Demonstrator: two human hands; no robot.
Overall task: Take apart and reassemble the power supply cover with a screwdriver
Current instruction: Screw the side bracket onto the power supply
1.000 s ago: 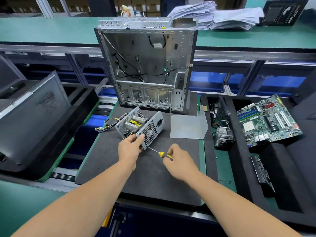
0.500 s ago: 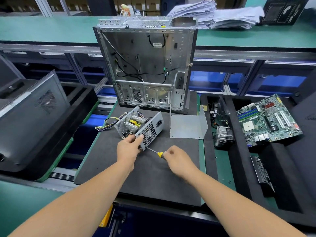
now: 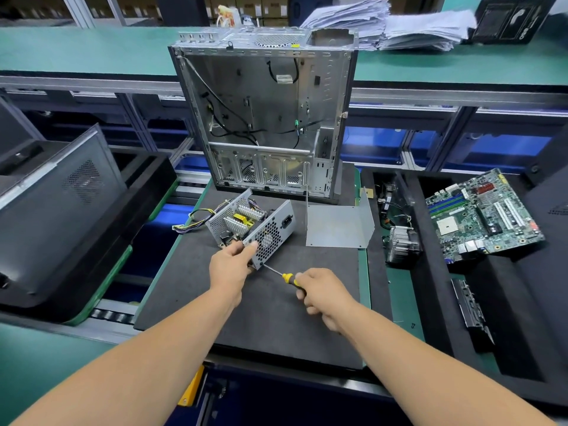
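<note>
The open power supply (image 3: 270, 232) lies on the dark foam mat (image 3: 276, 318), its heat sinks and yellow parts exposed and its perforated fan face turned toward me. My left hand (image 3: 230, 264) grips its near left corner. My right hand (image 3: 322, 292) holds the yellow and black screwdriver (image 3: 287, 278), whose tip touches the lower corner of the fan face. The removed grey metal cover (image 3: 338, 226) stands on the mat to the right of the supply, apart from it.
An empty computer case (image 3: 264, 118) stands upright behind the supply. A black foam tray at the right holds a motherboard (image 3: 482, 213) and a cooler (image 3: 402, 244). A dark case panel (image 3: 55, 207) leans in a tray at the left. Paper stacks (image 3: 399, 23) lie on the far bench.
My right hand has shifted slightly while keeping the screwdriver tip at the fan face's lower corner. My left hand and the power supply have stayed where they were.
</note>
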